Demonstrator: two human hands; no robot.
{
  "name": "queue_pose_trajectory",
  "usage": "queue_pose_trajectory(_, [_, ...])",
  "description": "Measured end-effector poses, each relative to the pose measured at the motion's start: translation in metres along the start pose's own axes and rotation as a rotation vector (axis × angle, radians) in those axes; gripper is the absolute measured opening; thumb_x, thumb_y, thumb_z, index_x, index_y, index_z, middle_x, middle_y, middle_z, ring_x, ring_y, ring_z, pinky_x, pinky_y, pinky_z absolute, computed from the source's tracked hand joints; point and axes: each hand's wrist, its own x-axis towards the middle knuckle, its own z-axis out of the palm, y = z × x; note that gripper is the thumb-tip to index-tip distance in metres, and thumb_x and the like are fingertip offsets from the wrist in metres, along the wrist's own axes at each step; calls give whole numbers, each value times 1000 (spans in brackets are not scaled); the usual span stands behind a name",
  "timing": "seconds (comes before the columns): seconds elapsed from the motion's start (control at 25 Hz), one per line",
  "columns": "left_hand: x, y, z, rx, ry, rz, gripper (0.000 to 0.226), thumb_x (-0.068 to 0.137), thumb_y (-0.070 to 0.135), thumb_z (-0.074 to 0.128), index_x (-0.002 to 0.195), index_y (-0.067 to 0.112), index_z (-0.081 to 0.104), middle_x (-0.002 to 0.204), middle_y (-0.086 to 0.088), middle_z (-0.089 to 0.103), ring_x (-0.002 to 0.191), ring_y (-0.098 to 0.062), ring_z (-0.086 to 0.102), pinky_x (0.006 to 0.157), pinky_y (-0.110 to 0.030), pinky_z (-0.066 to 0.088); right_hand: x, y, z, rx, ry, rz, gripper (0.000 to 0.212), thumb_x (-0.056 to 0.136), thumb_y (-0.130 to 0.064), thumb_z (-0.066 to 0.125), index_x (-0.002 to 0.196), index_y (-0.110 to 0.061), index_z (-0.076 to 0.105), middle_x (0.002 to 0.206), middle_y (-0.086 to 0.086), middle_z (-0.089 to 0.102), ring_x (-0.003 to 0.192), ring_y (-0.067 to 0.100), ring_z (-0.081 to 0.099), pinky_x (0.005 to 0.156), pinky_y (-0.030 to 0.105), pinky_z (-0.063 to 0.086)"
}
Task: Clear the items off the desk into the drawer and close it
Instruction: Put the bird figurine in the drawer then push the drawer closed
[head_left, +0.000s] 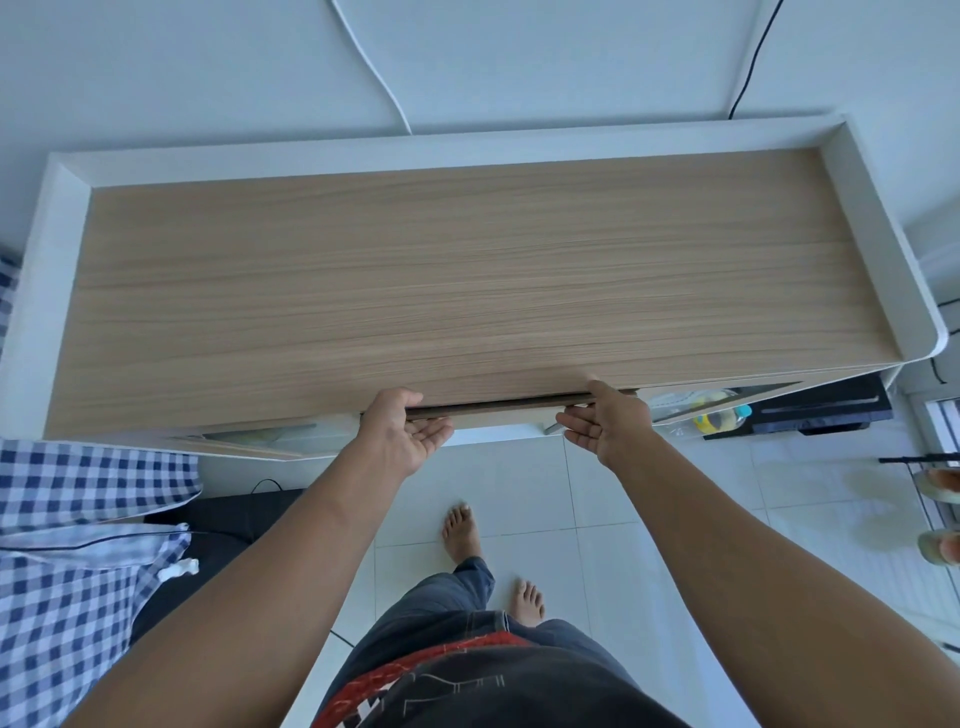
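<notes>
Desk (467, 270) bare; left hand (402, 434) and right hand (602, 423), fingers loosely open at 6 o'clock against the drawer (498, 408): uneven push may jam it.

A wood-grain desk (467, 270) with a raised white rim (441, 150), top bare.

One view only, from a camera worn on the person's head, looking steeply down and forward. It sits close above the desk (467, 270), whose wooden top fills the middle of the frame beyond the left hand (402, 434) and right hand (605, 423). Nearer than the hands, both forearms, the torso and bare feet on the floor tiles (519, 483) show. Wide-angle bending curves the desk's edges.
</notes>
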Motion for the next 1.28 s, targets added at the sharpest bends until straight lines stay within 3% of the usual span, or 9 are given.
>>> queue_pose_trajectory(0.16, [7,12,4,-5,0,-13,40,99,9,50,136,-6,45,125,-30,56,106,-43,61,91,-50,50,8,-8,10,-29,53,-17,23,98,-29,67,94,-8,57,104,23,74,80,32,77,83,45,62])
queue_pose_trajectory(0.32, [15,18,5,15,18,-61,31,102,17,53,122,-6,48,110,-28,61,117,-43,63,88,-49,52,11,-11,18,-32,72,-17,32,100,-30,67,115,-3,58,104,23,74,83,33,77,82,46,62])
queue_pose_trajectory(0.48, [21,15,6,64,46,-37,18,102,23,56,112,7,55,89,-24,62,106,-40,67,82,-48,55,10,-15,19,-19,81,5,29,101,-27,66,117,-5,55,106,24,73,73,30,75,79,47,60])
queue_pose_trajectory(0.64, [19,11,2,100,40,-3,12,102,24,57,109,15,59,90,-23,67,95,-37,68,82,-47,56,9,-18,20,-17,87,15,31,101,-25,66,122,-5,54,109,24,74,74,30,75,81,48,61])
queue_pose_trajectory(0.8, [16,11,-3,188,23,11,15,102,28,56,94,17,61,91,-21,70,94,-35,69,83,-47,56,9,-18,18,-29,73,11,28,101,-25,66,118,-5,56,96,21,74,72,30,75,83,49,61])
queue_pose_trajectory(0.92, [13,8,-7,260,5,45,16,102,33,54,95,20,60,98,-18,71,95,-32,70,84,-46,56,9,-17,17,-38,54,11,25,101,-27,66,112,-6,57,91,19,74,71,28,76,77,46,61])
queue_pose_trajectory(1.08, [12,1,-18,445,21,137,40,97,40,62,109,2,60,106,-19,72,96,-33,72,80,-46,60,6,-17,10,-88,50,-18,20,99,-25,69,99,-6,62,93,17,75,72,26,76,74,42,62])
queue_pose_trajectory(1.2, [3,-6,-24,622,99,264,34,96,31,64,110,1,68,106,-22,75,91,-34,75,77,-43,60,-3,-15,1,-237,10,-69,8,98,-13,67,95,-6,65,86,15,74,64,23,72,72,35,60])
queue_pose_trajectory(1.28, [-8,-14,-26,730,113,316,24,95,18,60,105,-1,71,104,-22,76,77,-32,72,66,-35,57,-15,-13,-5,-373,-67,-94,6,96,-6,64,91,-4,67,81,13,74,56,19,71,67,31,59])
